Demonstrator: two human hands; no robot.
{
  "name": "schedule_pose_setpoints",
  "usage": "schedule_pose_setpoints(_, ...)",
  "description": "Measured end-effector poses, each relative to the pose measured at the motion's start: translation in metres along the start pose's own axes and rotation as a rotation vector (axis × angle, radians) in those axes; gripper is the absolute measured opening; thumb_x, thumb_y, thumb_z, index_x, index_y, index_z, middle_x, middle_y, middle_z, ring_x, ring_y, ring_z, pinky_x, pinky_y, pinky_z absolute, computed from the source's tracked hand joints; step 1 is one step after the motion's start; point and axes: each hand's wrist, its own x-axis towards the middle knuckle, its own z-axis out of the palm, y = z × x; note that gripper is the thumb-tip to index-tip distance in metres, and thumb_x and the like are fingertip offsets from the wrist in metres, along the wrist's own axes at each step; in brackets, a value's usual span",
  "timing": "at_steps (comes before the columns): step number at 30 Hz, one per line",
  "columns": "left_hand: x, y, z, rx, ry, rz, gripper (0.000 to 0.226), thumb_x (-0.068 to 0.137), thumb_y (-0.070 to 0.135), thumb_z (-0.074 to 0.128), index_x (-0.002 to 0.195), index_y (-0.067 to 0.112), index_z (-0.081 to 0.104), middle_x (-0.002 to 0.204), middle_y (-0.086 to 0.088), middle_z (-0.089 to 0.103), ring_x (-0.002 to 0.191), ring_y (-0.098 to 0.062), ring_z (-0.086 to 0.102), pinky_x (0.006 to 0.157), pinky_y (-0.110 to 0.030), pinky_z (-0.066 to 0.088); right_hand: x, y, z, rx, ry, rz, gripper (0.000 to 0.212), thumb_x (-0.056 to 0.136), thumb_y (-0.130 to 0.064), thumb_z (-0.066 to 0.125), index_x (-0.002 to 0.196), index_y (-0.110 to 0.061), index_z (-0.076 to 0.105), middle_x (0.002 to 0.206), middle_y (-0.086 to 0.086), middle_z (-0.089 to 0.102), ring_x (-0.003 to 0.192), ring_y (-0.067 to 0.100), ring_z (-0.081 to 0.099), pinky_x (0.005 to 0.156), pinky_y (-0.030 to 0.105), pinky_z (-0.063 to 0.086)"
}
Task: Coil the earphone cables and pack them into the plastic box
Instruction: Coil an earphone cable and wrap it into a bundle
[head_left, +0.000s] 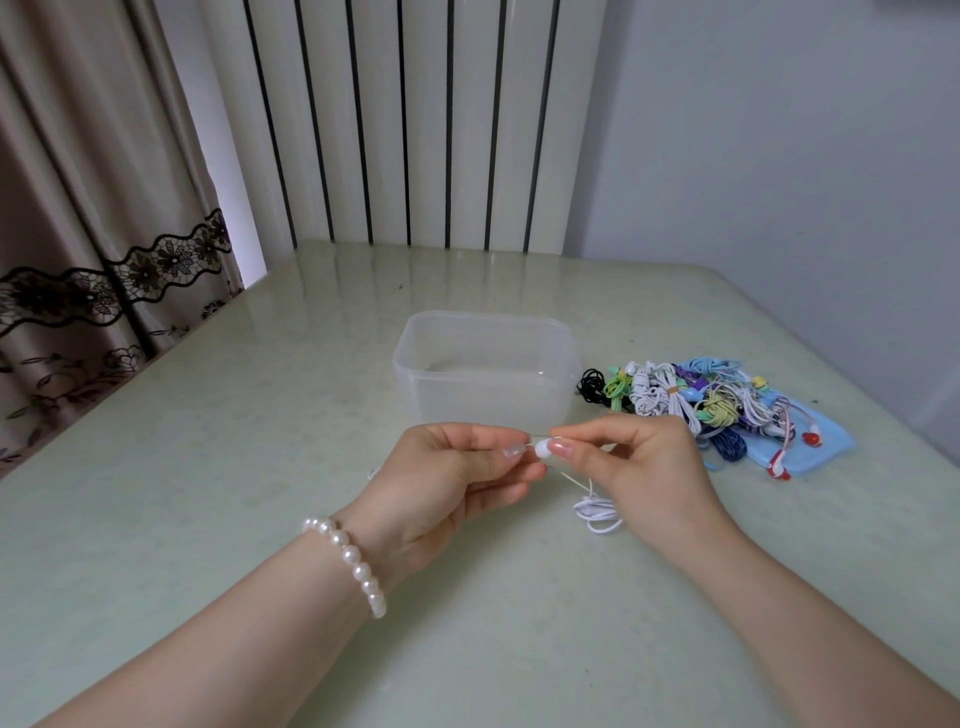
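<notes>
A translucent plastic box (485, 410) stands open on the table, with nothing visible inside. Just in front of it my left hand (457, 483) and my right hand (639, 467) meet. Both pinch a white earphone (543, 448) between fingertips. Its white cable (597, 512) hangs down from my hands and lies in loose loops on the table below my right hand. To the right of the box lies a pile of earphone cables (696, 400) in black, white, green, purple, blue and red, several of them tied in bundles.
The pile partly lies on a blue pouch (826, 447). The pale green table (208, 467) meets a wall on the right and a white radiator (415, 130) at the back. A curtain (78, 208) hangs at the left. I wear a pearl bracelet (353, 561) on my left wrist.
</notes>
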Motion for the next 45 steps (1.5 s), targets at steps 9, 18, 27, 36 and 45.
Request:
schedule_pose_setpoints(9, 0.005, 0.019, -0.016, 0.386, 0.174, 0.223, 0.016, 0.076, -0.009, 0.065, 0.078, 0.007, 0.068, 0.073, -0.005, 0.069, 0.063, -0.009, 0.064, 0.061, -0.015, 0.052, 0.009, 0.014, -0.007, -0.120, 0.010, 0.043, 0.010, 0.072, 0.000, 0.073, 0.073, -0.010, 0.072, 0.058, -0.008, 0.063, 0.048, -0.006, 0.052, 0.053, 0.005, 0.039)
schedule_pose_setpoints(18, 0.006, 0.016, -0.019, 0.595, 0.171, 0.262, 0.011, 0.077, 0.002, 0.070, 0.075, 0.012, 0.070, 0.070, -0.003, 0.065, 0.054, -0.004, 0.056, 0.047, -0.012, 0.042, 0.010, 0.012, -0.007, -0.017, 0.017, 0.115, 0.013, 0.073, 0.009, 0.068, 0.072, -0.004, 0.069, 0.058, -0.003, 0.065, 0.047, -0.004, 0.056, 0.054, 0.006, 0.044)
schedule_pose_setpoints(27, 0.006, -0.005, -0.002, 0.544, 0.084, 0.347, 0.019, 0.082, 0.003, 0.065, 0.082, 0.021, 0.065, 0.078, 0.002, 0.065, 0.066, -0.011, 0.057, 0.044, -0.009, 0.039, 0.004, -0.003, -0.001, 0.079, 0.036, 0.001, 0.028, 0.073, 0.007, 0.068, 0.071, -0.020, 0.068, 0.063, -0.005, 0.069, 0.059, 0.003, 0.060, 0.063, 0.010, 0.047)
schedule_pose_setpoints(36, 0.013, -0.012, 0.000, 0.521, 0.003, 0.304, 0.019, 0.085, -0.001, 0.060, 0.086, 0.017, 0.064, 0.088, -0.006, 0.069, 0.076, -0.016, 0.065, 0.075, -0.025, 0.052, 0.002, 0.002, -0.006, -0.532, 0.170, -0.244, 0.010, 0.076, -0.005, 0.069, 0.078, -0.013, 0.074, 0.072, -0.006, 0.064, 0.071, 0.012, 0.050, 0.071, 0.020, 0.038)
schedule_pose_setpoints(45, 0.008, -0.011, 0.008, 0.677, 0.004, 0.376, 0.017, 0.088, 0.017, 0.060, 0.097, 0.029, 0.069, 0.096, -0.010, 0.068, 0.076, -0.014, 0.054, 0.070, -0.020, 0.042, 0.004, -0.008, -0.009, 0.154, 0.040, 0.005, 0.025, 0.074, 0.009, 0.065, 0.071, -0.016, 0.069, 0.060, -0.007, 0.069, 0.062, 0.004, 0.063, 0.064, 0.009, 0.048)
